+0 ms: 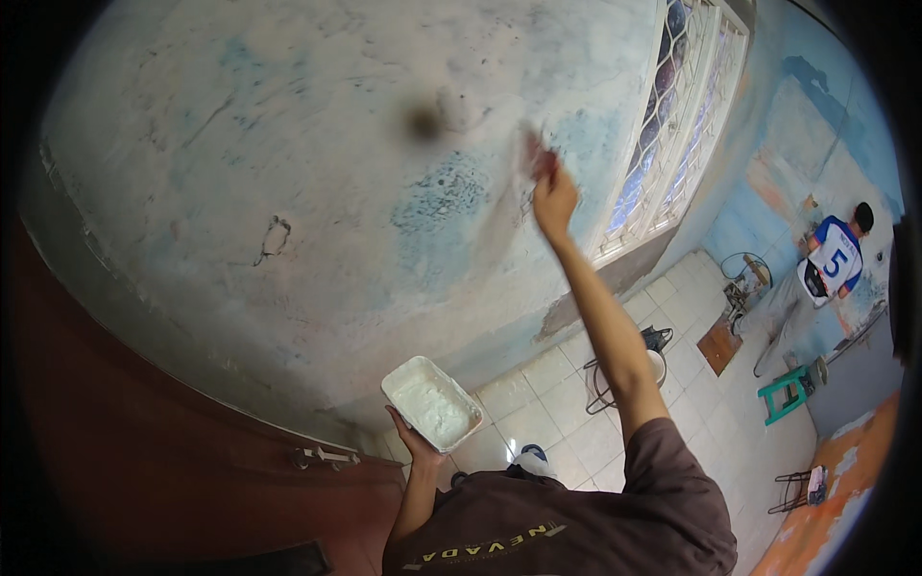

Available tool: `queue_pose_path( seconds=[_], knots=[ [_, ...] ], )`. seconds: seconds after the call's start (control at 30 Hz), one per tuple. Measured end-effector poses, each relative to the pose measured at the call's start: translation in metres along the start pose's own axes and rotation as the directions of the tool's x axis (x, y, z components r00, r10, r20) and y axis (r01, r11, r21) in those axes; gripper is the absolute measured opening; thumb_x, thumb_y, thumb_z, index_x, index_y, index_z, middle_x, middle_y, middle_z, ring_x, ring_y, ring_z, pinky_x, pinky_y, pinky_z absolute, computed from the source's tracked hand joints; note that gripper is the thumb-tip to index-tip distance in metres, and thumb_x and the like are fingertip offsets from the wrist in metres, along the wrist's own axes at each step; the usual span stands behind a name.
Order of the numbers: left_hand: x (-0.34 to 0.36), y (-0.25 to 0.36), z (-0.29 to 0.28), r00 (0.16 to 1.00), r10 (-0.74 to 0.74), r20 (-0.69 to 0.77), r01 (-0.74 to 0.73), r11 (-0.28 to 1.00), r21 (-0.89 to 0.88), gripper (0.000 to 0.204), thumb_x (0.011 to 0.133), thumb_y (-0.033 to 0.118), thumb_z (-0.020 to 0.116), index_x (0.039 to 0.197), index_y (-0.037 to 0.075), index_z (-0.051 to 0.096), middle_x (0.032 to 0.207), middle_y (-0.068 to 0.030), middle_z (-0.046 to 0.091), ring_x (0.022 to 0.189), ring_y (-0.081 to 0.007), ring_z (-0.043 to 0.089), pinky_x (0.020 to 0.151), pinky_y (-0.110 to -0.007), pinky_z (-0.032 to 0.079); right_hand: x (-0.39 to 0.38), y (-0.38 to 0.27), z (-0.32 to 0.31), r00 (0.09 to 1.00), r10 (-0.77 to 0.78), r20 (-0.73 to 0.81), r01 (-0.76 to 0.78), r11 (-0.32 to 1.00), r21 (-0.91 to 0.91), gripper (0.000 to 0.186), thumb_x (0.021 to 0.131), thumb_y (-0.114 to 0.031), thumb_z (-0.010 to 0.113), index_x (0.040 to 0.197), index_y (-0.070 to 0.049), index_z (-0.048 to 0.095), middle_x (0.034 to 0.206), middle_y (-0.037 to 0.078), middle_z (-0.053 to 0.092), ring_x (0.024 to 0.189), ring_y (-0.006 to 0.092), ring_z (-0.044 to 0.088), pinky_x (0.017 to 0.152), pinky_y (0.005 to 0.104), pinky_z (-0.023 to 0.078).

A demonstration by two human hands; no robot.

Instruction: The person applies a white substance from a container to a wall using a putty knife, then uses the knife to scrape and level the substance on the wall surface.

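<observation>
My right hand (pixel 554 202) is raised at the patchy white and pale blue wall (pixel 288 144), closed on a reddish tool (pixel 540 154) that is blurred by motion; whether its tip touches the wall I cannot tell. My left hand (pixel 413 434), at the lower middle, holds a white rectangular tray (pixel 431 403) from its side and below, with pale white paste inside.
A barred white window (pixel 663 134) is right of my reach. A co-worker (pixel 828 252) faces the far right wall. A green stool (pixel 780 396), a bucket (pixel 655 367) and wire stands (pixel 797 490) stand on the tiled floor (pixel 519 394). A red-brown door (pixel 144 403) is at left.
</observation>
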State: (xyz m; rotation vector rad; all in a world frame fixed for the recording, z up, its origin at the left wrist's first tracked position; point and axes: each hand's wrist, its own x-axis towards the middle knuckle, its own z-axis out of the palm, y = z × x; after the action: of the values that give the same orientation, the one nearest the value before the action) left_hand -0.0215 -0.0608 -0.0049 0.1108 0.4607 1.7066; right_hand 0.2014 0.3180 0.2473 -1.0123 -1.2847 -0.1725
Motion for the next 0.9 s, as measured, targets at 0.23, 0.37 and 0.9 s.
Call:
queue_pose_path(
  seconds=[0.23, 0.37, 0.9],
  knots=[
    [0.014, -0.008, 0.002, 1.0, 0.028, -0.01, -0.028, 1.0, -0.001, 0.087, 0.101, 0.081, 0.038, 0.162, 0.019, 0.042, 0.157, -0.0097, 0.053, 0.139, -0.038, 0.057, 0.112, -0.064, 0.049, 0.115, 0.0, -0.007, 0.999, 0.028, -0.046, -0.031, 0.998, -0.054, 0.028, 0.1, -0.022, 0.059, 0.119, -0.008, 0.076, 0.094, 0.023, 0.076, 0.093, 0.0454, 0.071, 0.082, 0.0522, 0.053],
    [0.022, -0.01, 0.006, 0.998, 0.057, 0.005, -0.056, 0.998, -0.008, 0.088, 0.1, 0.082, 0.037, 0.162, 0.02, 0.042, 0.157, -0.0093, 0.054, 0.138, -0.0377, 0.057, 0.112, -0.065, 0.049, 0.076, -0.036, 0.014, 0.996, -0.079, -0.05, 0.071, 0.986, -0.148, 0.03, 0.096, -0.012, 0.062, 0.123, -0.014, 0.076, 0.101, 0.017, 0.076, 0.089, 0.0391, 0.068, 0.079, 0.0484, 0.053],
    [0.033, -0.054, 0.043, 1.0, 0.028, -0.01, -0.027, 0.999, 0.045, 0.09, 0.1, 0.084, 0.033, 0.162, 0.02, 0.042, 0.157, -0.0098, 0.053, 0.139, -0.0367, 0.057, 0.112, -0.063, 0.05, -0.103, -0.008, -0.016, 0.803, -0.326, 0.499, 0.277, 0.945, 0.172, 0.043, 0.082, 0.002, 0.065, 0.121, -0.015, 0.074, 0.096, 0.01, 0.072, 0.091, 0.0328, 0.064, 0.078, 0.0444, 0.049]
  ],
)
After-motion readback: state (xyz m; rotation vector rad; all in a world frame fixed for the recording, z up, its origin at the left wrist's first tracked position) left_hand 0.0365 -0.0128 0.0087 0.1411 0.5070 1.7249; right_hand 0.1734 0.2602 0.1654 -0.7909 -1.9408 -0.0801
